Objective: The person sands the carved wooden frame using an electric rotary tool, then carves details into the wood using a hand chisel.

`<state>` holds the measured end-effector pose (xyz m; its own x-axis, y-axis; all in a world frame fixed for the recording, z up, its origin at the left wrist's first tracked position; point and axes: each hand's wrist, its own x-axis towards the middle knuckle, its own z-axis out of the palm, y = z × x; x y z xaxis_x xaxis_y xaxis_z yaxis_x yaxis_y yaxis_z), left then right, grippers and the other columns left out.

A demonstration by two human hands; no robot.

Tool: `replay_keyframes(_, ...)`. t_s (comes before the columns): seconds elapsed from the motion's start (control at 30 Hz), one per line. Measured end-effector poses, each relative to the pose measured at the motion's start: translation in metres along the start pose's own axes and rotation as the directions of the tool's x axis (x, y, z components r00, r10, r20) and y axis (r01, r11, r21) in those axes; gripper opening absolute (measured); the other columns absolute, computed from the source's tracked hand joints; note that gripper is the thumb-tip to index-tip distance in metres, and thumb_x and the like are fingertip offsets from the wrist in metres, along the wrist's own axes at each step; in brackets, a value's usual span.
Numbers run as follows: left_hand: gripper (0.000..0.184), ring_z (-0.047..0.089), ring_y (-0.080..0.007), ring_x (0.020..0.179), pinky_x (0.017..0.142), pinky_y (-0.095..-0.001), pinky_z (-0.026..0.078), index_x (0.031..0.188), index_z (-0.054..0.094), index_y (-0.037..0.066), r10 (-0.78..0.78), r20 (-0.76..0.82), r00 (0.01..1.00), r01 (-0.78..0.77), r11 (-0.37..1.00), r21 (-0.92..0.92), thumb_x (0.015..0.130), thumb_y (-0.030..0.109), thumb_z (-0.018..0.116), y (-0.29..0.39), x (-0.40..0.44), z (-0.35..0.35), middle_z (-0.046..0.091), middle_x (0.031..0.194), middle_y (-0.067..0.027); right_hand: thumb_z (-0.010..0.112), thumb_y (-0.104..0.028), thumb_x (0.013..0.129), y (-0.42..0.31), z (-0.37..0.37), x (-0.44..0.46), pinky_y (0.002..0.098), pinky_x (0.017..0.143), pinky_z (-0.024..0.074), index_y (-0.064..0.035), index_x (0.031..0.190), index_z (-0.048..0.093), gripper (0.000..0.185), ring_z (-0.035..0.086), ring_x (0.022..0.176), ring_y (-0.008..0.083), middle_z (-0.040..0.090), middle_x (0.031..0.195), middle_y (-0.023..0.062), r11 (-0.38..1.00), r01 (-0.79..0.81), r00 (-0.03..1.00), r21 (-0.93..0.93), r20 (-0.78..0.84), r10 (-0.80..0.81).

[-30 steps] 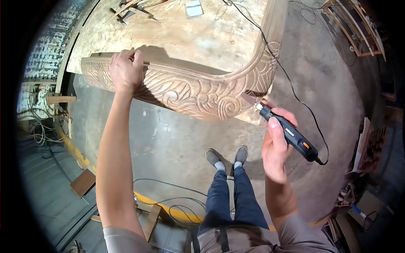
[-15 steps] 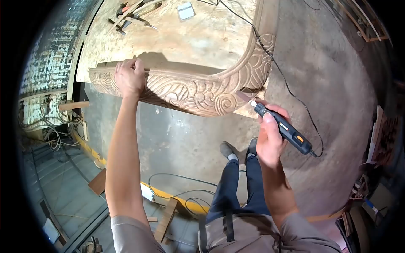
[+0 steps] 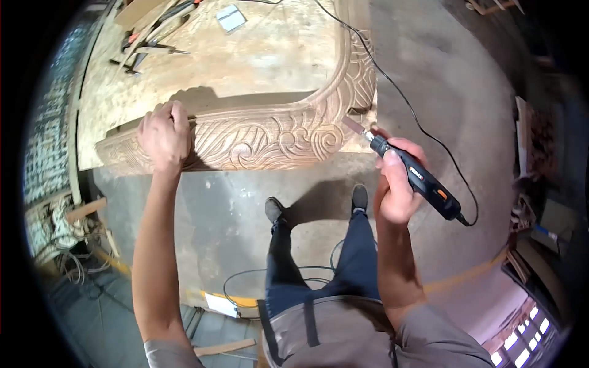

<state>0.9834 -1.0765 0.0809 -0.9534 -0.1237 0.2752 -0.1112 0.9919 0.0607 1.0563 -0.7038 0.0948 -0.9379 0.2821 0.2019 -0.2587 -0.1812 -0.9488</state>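
A curved wooden frame piece (image 3: 264, 136), carved with scrolls and flowing lines, lies along the edge of a wooden worktop. My left hand (image 3: 164, 136) is closed over its upper edge near the left end, with the fingertips hidden behind it. In my right hand (image 3: 400, 181) is a black corded rotary tool (image 3: 429, 187) with an orange switch, my thumb along its body. A brownish sanding tip (image 3: 353, 125) sticks out from its nose, close beside the spiral carving at the bend. Whether the tip touches the wood I cannot tell.
Hand tools, a hammer (image 3: 147, 52) among them, lie at the worktop's (image 3: 264, 67) upper left, near a small whitish square block (image 3: 230, 19). The tool's black cord (image 3: 405, 98) runs across the frame's right side. Another cable (image 3: 245, 273) lies on the floor behind my legs.
My view has shifted, so the frame and worktop now appear farther left. My feet are wider apart. Both hands keep their holds, and the sanding tip stays near the spiral.
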Motion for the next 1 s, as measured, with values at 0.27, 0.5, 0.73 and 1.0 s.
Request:
replay_keyframes(0.27, 0.036, 0.061, -0.0301, 0.091, 0.092, -0.043, 0.041, 0.088, 0.069, 0.01, 0.013, 0.068, 0.998, -0.009, 0.998, -0.062, 0.099, 0.033, 0.044, 0.002, 0.001, -0.007, 0.068, 0.092, -0.0081, 0.064, 0.001, 0.084, -0.001, 0.047, -0.037, 0.041, 0.102, 0.0461, 0.0015, 0.105, 0.063, 0.02, 0.063, 0.117, 0.0309, 0.066, 0.117, 0.0254, 0.984, 0.0, 0.965, -0.176, -0.258, -0.046)
replay_keyframes(0.5, 0.042, 0.061, -0.0306, 0.094, 0.098, -0.0443, 0.039, 0.095, 0.071, 0.009, -0.006, 0.089, 0.996, 0.012, 0.998, -0.063, 0.103, 0.036, 0.041, 0.005, 0.0, -0.009, 0.066, 0.092, -0.01, 0.066, -0.002, 0.084, 0.001, 0.045, -0.043, 0.0411, 0.101, 0.0463, 0.0027, 0.105, 0.062, 0.022, 0.063, 0.113, 0.0308, 0.066, 0.116, 0.0267, 0.974, -0.058, 0.964, -0.218, -0.265, -0.002)
replay_keyframes(0.73, 0.047, 0.061, -0.034, 0.093, 0.092, -0.0447, 0.042, 0.09, 0.068, 0.007, 0.021, 0.059, 0.998, -0.017, 0.997, -0.071, 0.104, 0.04, 0.038, 0.004, 0.0, -0.006, 0.065, 0.092, -0.0137, 0.067, 0.0, 0.083, 0.004, 0.047, -0.043, 0.0395, 0.099, 0.0475, 0.0023, 0.106, 0.064, 0.023, 0.064, 0.112, 0.0294, 0.066, 0.114, 0.0244, 0.972, -0.047, 0.966, -0.23, -0.258, -0.014)
replay_keyframes(1.0, 0.048, 0.062, -0.0345, 0.093, 0.093, -0.0445, 0.041, 0.09, 0.068, 0.005, 0.012, 0.047, 0.999, -0.008, 0.997, -0.076, 0.104, 0.04, 0.039, 0.005, 0.0, -0.006, 0.066, 0.092, -0.0147, 0.067, 0.001, 0.082, 0.005, 0.052, -0.044, 0.0381, 0.097, 0.0481, 0.0032, 0.105, 0.064, 0.023, 0.064, 0.109, 0.0281, 0.066, 0.114, 0.0236, 0.966, -0.02, 0.97, -0.256, -0.239, -0.044)
